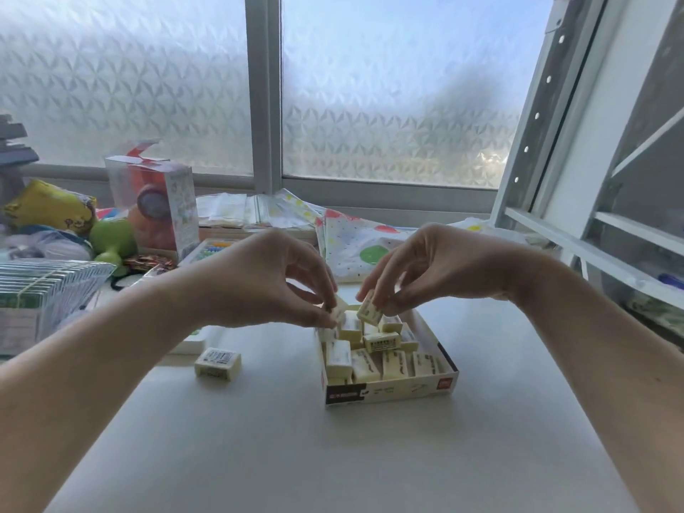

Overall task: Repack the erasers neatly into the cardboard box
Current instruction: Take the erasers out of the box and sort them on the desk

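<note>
Cardboard box (388,392) was seen open-topped on the white table (333,457), long axis running away from the viewer — bare tabletop lay in front and to its right. Erasers inside (364,364) lay jumbled, some tilted. One eraser (370,309) was pinched by the right hand (436,268), another (338,311) by the left hand (266,279), both over the far end. A loose eraser (218,363) lay left of the box, apart.

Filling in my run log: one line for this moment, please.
left hand: pinches eraser | right hand: pinches eraser | cardboard box: partly packed | loose eraser: on table
</note>
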Available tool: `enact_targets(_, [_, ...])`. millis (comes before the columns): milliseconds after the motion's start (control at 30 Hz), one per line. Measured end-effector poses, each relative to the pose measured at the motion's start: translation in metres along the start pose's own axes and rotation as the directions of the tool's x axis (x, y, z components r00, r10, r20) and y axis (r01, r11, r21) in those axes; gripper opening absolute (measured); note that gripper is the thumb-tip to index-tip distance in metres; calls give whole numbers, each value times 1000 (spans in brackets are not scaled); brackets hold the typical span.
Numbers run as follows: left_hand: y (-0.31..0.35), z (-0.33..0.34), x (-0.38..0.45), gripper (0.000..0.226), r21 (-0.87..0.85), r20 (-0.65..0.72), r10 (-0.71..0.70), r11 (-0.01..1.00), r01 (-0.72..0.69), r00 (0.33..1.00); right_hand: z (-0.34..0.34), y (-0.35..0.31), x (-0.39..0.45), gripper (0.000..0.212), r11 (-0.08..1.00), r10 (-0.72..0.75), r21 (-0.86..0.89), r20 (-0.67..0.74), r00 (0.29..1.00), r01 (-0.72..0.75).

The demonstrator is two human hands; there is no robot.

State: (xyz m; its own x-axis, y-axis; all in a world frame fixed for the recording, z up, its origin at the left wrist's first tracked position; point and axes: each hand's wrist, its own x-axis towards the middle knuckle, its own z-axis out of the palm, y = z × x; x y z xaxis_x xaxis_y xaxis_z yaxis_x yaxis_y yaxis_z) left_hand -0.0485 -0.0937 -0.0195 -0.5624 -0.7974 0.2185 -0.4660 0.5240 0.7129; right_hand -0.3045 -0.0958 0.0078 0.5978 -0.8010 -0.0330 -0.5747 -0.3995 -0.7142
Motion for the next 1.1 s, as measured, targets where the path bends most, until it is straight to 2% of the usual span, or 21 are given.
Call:
enact_targets(167, [2, -3, -2, 17, 153, 23, -17, 988, 13, 1000, 1, -2, -2, 16, 996, 20, -89, 13, 1000, -19])
enact_targets(467, [1, 1, -2, 30, 140, 19, 9, 990, -11, 1000, 0, -2, 0, 14, 980, 30, -196, 60, 998, -18])
enact_targets(633, [2, 2, -2, 20, 261, 12, 7, 965, -10, 1000, 3, -1, 4, 12, 954, 3, -299, -2, 1000, -4])
enact_targets(767, [3, 4, -2, 21, 329, 10, -2, 944, -1, 1000, 4, -3, 4, 13, 960, -15, -280, -26, 1000, 7])
enact_targets(933, [8, -5, -4, 22, 334, 55, -6, 943, -13, 998, 5, -3, 5, 14, 958, -35, -287, -80, 996, 11])
enact_targets(1033, [14, -26, -10, 16, 318, 9, -56, 947, 50, 998, 6, -2, 7, 13, 941, -48, -338, -119, 992, 5])
enact_targets(1100, [19, -42, -17, 12, 342, 42, -167, 929, 142, 985, 7, -2, 8, 13, 928, -66, -373, -125, 990, 14])
